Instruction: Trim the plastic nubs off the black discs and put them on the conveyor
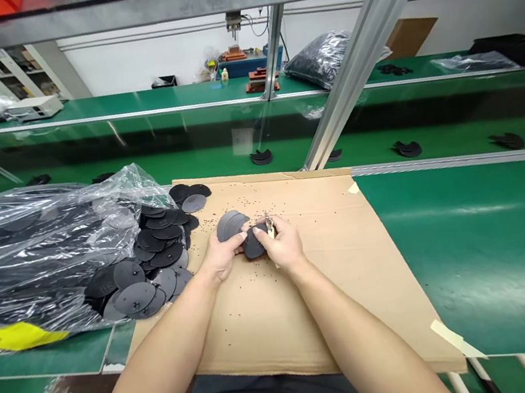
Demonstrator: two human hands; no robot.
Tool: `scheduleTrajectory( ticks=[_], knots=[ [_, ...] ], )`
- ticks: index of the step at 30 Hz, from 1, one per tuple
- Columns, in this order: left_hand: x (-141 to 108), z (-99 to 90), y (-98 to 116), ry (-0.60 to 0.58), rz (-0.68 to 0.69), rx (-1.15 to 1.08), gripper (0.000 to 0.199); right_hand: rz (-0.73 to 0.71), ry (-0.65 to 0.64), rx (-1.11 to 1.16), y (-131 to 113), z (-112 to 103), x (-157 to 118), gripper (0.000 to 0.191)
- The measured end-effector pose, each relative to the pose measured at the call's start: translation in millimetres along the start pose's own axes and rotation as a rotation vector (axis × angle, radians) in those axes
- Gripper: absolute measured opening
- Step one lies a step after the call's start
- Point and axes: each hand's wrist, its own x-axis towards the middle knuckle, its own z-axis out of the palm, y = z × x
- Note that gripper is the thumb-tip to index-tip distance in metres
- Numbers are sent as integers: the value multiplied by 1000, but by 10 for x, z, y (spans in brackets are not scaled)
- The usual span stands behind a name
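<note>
My left hand (221, 256) is closed on a fanned stack of thin black plastic discs (231, 224), held just above the cardboard sheet (344, 256). Another dark disc (253, 244) is tilted between my two hands, with both thumbs against it. My right hand (285, 244) is wrapped round a small pair of nippers (270, 225); the metal tips point away from me, and most of the handles is hidden in the palm. Tiny black scraps (256, 277) lie scattered on the cardboard around the hands. To the left, many loose black discs (153, 243) spill from a clear plastic bag (38, 249).
A metal frame post (366, 36) rises at the cardboard's far edge. Beyond it runs a green conveyor belt (213, 144) carrying small piles of black parts (261, 156). A yellow label (23, 335) lies on the bag. Masking tape (455, 337) holds the cardboard's near right corner.
</note>
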Motion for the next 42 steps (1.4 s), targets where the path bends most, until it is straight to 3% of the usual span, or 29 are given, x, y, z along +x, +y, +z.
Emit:
scheduleTrajectory(
  ticks=[4,9,12,14,17,20,24,28,34,42],
  knots=[
    [44,-16,23,49,-6,-21,38,111,23,274,-30,-30,29,21],
    [31,-14,19,11,-46,-17,42,149,252,522,-90,-23,41,27],
    [-10,11,5,-105,-72,-12,39,108,322,426,-69,21,20,27],
    [-19,25,1,-100,-48,3,39,42,226,338,-62,47,-9,25],
    [5,24,-1,25,7,29,36,-101,-19,232,-82,59,-59,30],
    [35,1,-9,67,35,54,35,-190,-108,136,-110,42,-90,32],
    [16,-5,-22,-31,24,88,36,-128,-13,23,-90,18,-84,13],
    [-13,15,-9,-97,1,-13,34,-71,67,5,-21,12,-48,14],
    [7,9,-15,-100,30,-12,37,-79,88,84,5,25,-36,17],
    [2,28,-6,-79,97,-35,39,-182,51,-148,-78,23,-66,16]
  ],
)
